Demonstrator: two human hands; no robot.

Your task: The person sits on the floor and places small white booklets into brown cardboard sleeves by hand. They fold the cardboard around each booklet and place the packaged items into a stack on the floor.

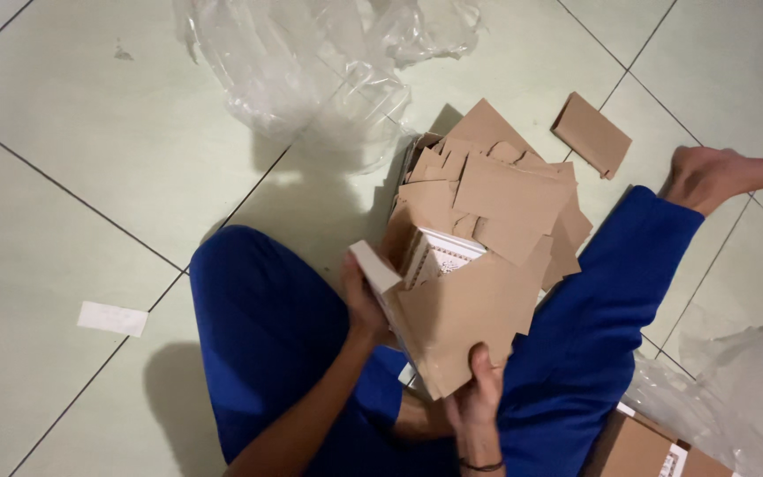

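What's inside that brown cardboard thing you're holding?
A flat white box pokes out of the top of the brown cardboard sleeve, which the left hand and right hand hold. The sleeve covers the rest of it.

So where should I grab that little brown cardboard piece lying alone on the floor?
Probably pinch the lone cardboard piece across its short width, coming from above at its near end. It lies flat on the tiled floor, apart from the cardboard pile, so nothing blocks it.

Pale green tiled floor (90, 159) with dark grout lines, dim light, soft shadows.
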